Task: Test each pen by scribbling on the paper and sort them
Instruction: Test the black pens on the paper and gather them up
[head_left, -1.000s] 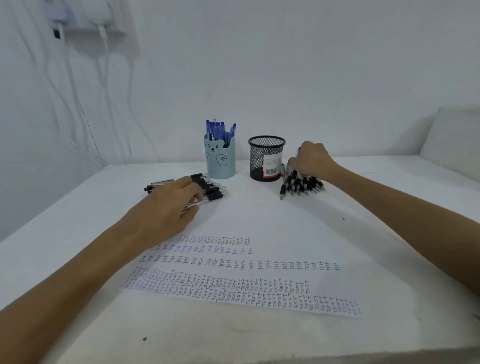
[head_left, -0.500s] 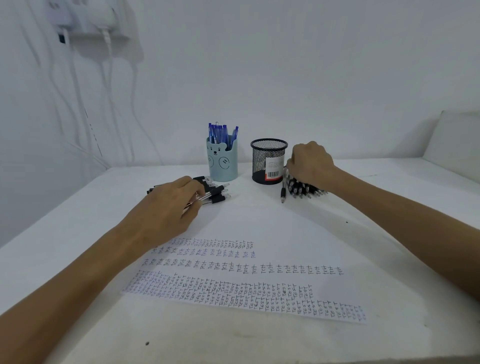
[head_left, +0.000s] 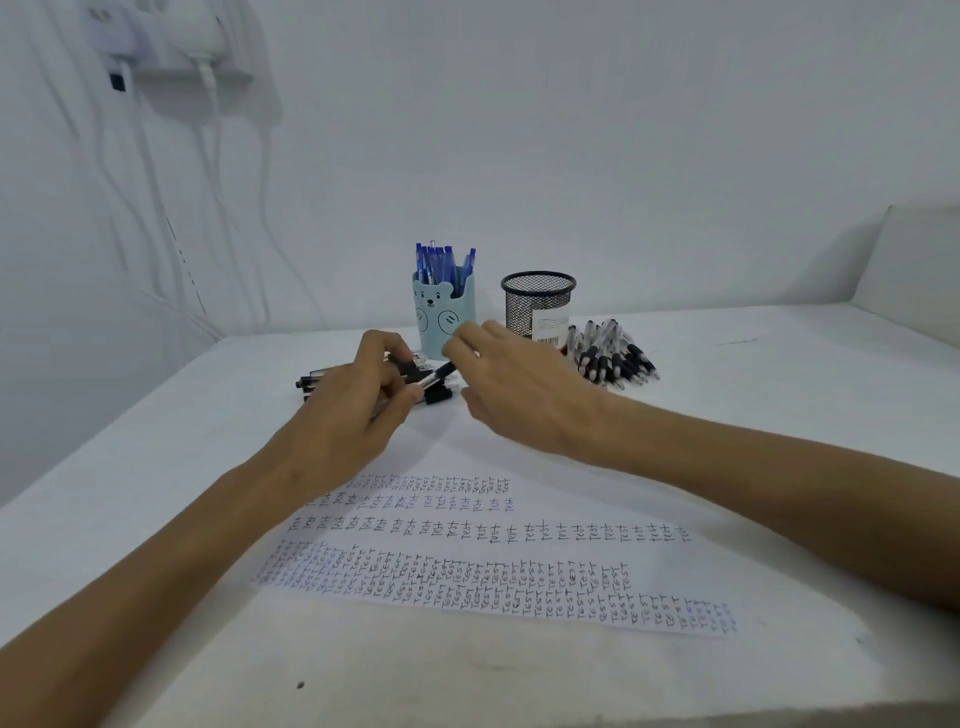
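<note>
The right hand (head_left: 524, 389) has left the heap of black pens (head_left: 610, 356) on the right, beside the black mesh cup (head_left: 535, 306), and crossed left to meet the left hand (head_left: 353, 415). That hand has lifted one black pen (head_left: 439, 373) off the loose pile (head_left: 317, 378) at the far left and pinches its barrel between thumb and fingers. The right fingertips reach the pen's free end, but I cannot tell whether they have closed on it. This looks like a handover, so the next pen is probably about to be tested.

The paper (head_left: 467, 587), covered in rows of "Test", lies near the person, with bare sheet toward its right. The bear cup (head_left: 441, 322) of blue pens (head_left: 439, 262) stands just behind the hands. The table (head_left: 779, 374) has open room to the right, and its near edge is well apart.
</note>
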